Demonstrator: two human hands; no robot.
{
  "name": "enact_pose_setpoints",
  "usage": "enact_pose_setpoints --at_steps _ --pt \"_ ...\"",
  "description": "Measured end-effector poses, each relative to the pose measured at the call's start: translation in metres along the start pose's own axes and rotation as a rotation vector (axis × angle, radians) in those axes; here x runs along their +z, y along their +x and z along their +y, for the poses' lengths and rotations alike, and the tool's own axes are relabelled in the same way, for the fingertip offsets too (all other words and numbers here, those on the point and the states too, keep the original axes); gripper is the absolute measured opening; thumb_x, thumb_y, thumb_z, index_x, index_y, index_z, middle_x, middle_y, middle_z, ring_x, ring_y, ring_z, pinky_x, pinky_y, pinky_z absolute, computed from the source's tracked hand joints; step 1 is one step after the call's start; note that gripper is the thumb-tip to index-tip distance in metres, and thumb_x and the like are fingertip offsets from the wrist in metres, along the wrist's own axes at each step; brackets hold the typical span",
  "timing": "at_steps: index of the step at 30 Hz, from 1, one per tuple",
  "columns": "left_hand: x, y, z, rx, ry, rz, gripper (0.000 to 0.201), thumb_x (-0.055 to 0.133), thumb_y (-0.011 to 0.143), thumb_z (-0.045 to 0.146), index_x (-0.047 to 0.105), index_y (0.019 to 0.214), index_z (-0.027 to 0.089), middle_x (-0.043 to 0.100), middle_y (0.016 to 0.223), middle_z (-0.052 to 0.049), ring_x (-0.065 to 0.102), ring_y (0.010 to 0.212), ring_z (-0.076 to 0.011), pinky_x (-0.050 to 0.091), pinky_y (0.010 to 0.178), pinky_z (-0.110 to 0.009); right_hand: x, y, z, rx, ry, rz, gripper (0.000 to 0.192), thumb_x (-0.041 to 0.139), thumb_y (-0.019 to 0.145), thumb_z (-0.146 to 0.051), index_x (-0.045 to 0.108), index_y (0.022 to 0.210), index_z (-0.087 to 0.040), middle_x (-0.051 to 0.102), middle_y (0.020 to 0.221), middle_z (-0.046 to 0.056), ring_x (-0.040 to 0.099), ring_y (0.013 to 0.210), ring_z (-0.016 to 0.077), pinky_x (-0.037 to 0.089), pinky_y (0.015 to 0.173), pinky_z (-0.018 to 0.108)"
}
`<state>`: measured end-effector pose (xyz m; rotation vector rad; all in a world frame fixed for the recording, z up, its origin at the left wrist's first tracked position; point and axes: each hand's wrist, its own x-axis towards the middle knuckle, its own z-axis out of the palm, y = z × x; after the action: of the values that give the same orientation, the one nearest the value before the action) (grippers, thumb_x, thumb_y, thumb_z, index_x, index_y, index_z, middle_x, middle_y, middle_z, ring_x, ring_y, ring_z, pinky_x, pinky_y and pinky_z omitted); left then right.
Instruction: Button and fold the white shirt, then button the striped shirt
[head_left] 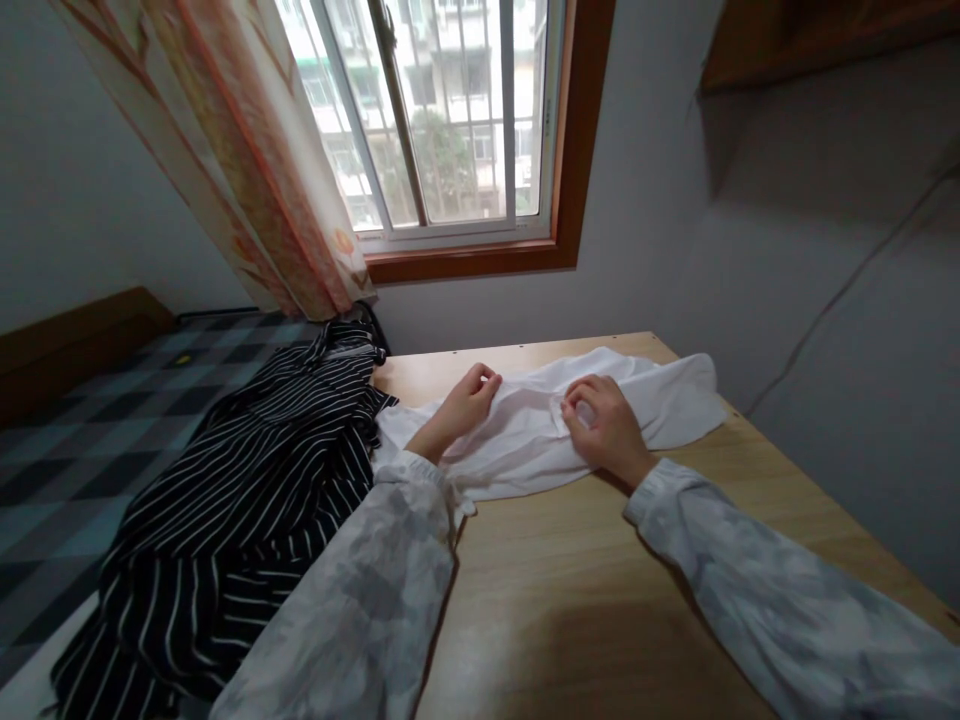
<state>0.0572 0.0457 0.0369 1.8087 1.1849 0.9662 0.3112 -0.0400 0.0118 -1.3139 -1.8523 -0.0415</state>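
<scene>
A white garment (540, 430) lies spread and wrinkled across the far part of the wooden table; its exact kind does not show. My left hand (466, 402) rests at its left-middle part, with thumb and fingertips closed in a pinch on the fabric. Over the garment's middle, my right hand (609, 425) has its thumb and fingers curled together on a bit of the cloth, forming a ring. The garment's right end reaches toward the table's right edge, and its left end lies partly under my left forearm.
Bare wood of the table (540, 600) shows nearer to me. A black-and-white striped garment (255, 480) lies along the left, beside a bed with a checked cover (67, 480). Behind are a window (450, 120) and a curtain (247, 150). A cable (847, 290) runs along the right wall.
</scene>
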Motion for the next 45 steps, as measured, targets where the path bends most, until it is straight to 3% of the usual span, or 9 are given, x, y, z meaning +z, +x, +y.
enact_pose_setpoints --at_steps 3,9,16,19,22,27,33,40,45 --pt "-0.011 -0.004 0.009 0.057 0.117 -0.178 0.024 0.059 0.100 0.044 0.059 0.092 0.022 0.049 0.059 0.007 0.043 0.053 -0.0117 0.032 0.056 -0.025 0.001 0.006 0.006 0.071 -0.199 -0.021 0.020 0.071 0.096 -0.040 0.071 0.101 -0.021 0.076 0.104 0.012 0.065 0.102 0.0316 0.048 0.098 0.044" --pt "-0.027 -0.011 0.020 0.108 0.311 -0.418 0.025 0.064 0.096 0.043 0.067 0.085 0.021 0.064 0.061 0.001 0.053 0.052 -0.0137 0.034 0.055 -0.027 -0.003 0.007 0.010 0.042 -0.344 -0.167 0.034 0.070 0.101 -0.049 0.076 0.082 -0.021 0.080 0.087 0.009 0.069 0.087 0.0267 0.044 0.100 0.042" --pt "-0.017 -0.012 0.026 0.258 0.721 -0.210 0.012 0.070 0.086 0.026 0.068 0.075 0.021 0.067 0.070 -0.003 0.059 0.067 -0.0184 0.046 0.078 -0.034 -0.006 0.007 0.004 -0.062 -0.376 -0.346 0.035 0.071 0.104 -0.047 0.085 0.084 -0.022 0.080 0.089 0.009 0.070 0.088 0.0245 0.044 0.091 0.038" --pt "-0.001 -0.015 0.029 0.465 0.784 -0.184 0.010 0.074 0.085 0.022 0.072 0.095 0.020 0.075 0.097 -0.009 0.069 0.095 -0.0264 0.047 0.101 -0.041 -0.003 0.006 0.005 -0.109 -0.290 -0.370 0.028 0.066 0.107 -0.032 0.085 0.089 -0.023 0.079 0.090 0.006 0.070 0.089 0.0222 0.043 0.096 0.037" --pt "0.016 -0.018 0.027 0.594 0.666 -0.256 0.025 0.070 0.096 0.029 0.070 0.120 0.021 0.075 0.121 -0.011 0.069 0.113 -0.0276 0.050 0.101 -0.039 0.000 0.004 0.011 -0.130 -0.174 -0.339 0.026 0.062 0.109 -0.029 0.085 0.100 -0.024 0.078 0.094 0.005 0.070 0.093 0.0219 0.043 0.100 0.037" --pt "0.038 -0.026 0.014 0.510 0.557 -0.262 0.021 0.059 0.108 0.035 0.073 0.115 0.022 0.076 0.104 -0.006 0.070 0.087 -0.0200 0.050 0.079 -0.031 0.010 -0.002 0.018 -0.096 -0.005 -0.228 0.025 0.062 0.108 -0.034 0.084 0.103 -0.023 0.075 0.086 0.005 0.069 0.089 0.0220 0.047 0.097 0.036" --pt "0.045 -0.029 0.002 0.492 0.389 -0.204 0.022 0.057 0.108 0.034 0.073 0.109 0.020 0.073 0.099 -0.006 0.063 0.082 -0.0169 0.046 0.076 -0.029 0.014 -0.006 0.015 -0.091 0.065 -0.180 0.020 0.066 0.105 -0.032 0.082 0.100 -0.022 0.072 0.085 0.004 0.068 0.085 0.0211 0.049 0.095 0.034" --pt "0.052 -0.022 -0.005 0.189 -0.097 -0.301 0.036 0.060 0.103 0.052 0.066 0.099 0.018 0.058 0.077 0.002 0.049 0.069 -0.0133 0.040 0.065 -0.026 0.017 -0.005 0.018 -0.219 0.148 -0.029 0.014 0.069 0.104 -0.026 0.082 0.099 -0.024 0.070 0.080 0.002 0.064 0.077 0.0202 0.051 0.089 0.037" --pt "0.055 -0.014 -0.013 0.047 -0.232 -0.370 0.040 0.067 0.095 0.058 0.064 0.092 0.019 0.056 0.074 0.002 0.046 0.066 -0.0131 0.036 0.062 -0.027 0.018 -0.006 0.019 -0.297 0.157 0.053 0.013 0.072 0.102 -0.022 0.083 0.102 -0.029 0.074 0.084 0.003 0.067 0.082 0.0221 0.054 0.093 0.041"
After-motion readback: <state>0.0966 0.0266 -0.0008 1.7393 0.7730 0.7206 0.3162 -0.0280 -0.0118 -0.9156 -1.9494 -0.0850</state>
